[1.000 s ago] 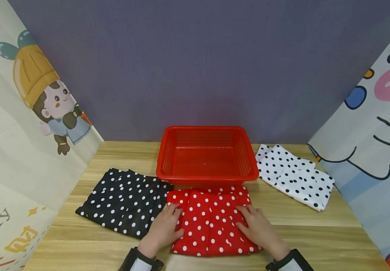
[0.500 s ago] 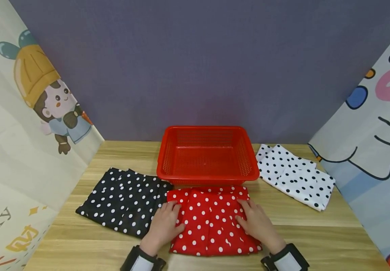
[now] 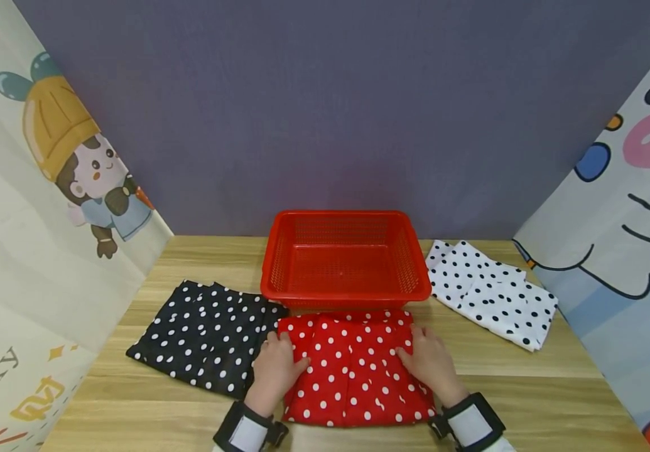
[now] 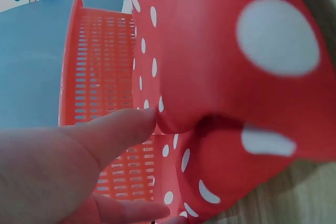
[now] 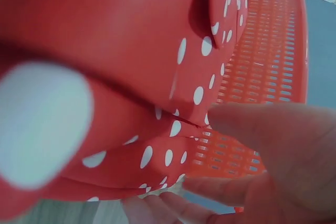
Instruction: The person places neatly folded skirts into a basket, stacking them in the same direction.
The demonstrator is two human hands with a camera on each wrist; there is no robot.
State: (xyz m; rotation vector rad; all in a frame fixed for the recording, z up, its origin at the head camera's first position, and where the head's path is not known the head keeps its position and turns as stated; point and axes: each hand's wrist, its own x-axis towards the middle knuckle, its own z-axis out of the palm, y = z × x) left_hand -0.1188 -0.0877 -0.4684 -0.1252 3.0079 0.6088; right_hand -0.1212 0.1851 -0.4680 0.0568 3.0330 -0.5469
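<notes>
Folded red polka-dot cloth (image 3: 355,370) lay at the table's (image 3: 528,389) near edge, middle, its far edge just against the red basket (image 3: 346,258). Left hand (image 3: 276,370) gripped the cloth's left side, thumb over the top and fingers curled beneath; right hand (image 3: 429,364) pinched the right side likewise. Black dotted cloth (image 3: 206,336) touched the red one towards the left edge; white dotted cloth (image 3: 491,295) lay near the far right corner, apart.
</notes>
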